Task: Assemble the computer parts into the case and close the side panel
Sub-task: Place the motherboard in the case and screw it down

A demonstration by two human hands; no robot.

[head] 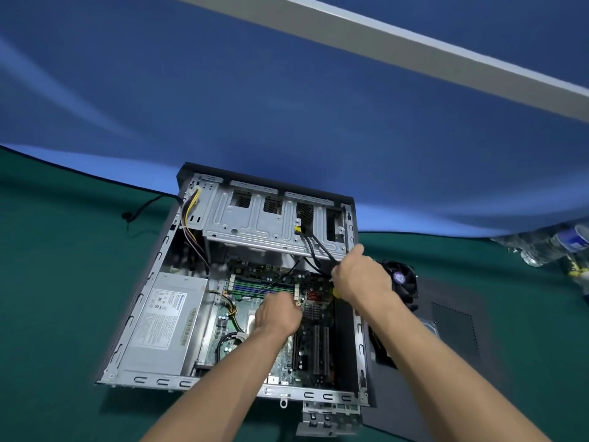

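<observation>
An open computer case (149, 301) lies on its side on a green table, with a green motherboard (287, 358) inside. My left hand (279, 314) rests on the middle of the motherboard, fingers down near a screw; whether it holds anything is hidden. My right hand (360, 275) grips a yellow-handled tool, apparently a screwdriver (335, 292), just above the board's right side, close to black cables (315, 250). A grey power supply (165, 323) sits at the case's left. The dark side panel (452, 352) lies flat to the right, with a black cooler fan (401, 279) on it.
A silver drive cage (255, 224) spans the far end of the case, with yellow and purple wires (188, 215) at its left. A black cable (143, 208) trails on the green table (47, 314). Plastic bottles (554, 244) lie at the far right. A blue wall stands behind.
</observation>
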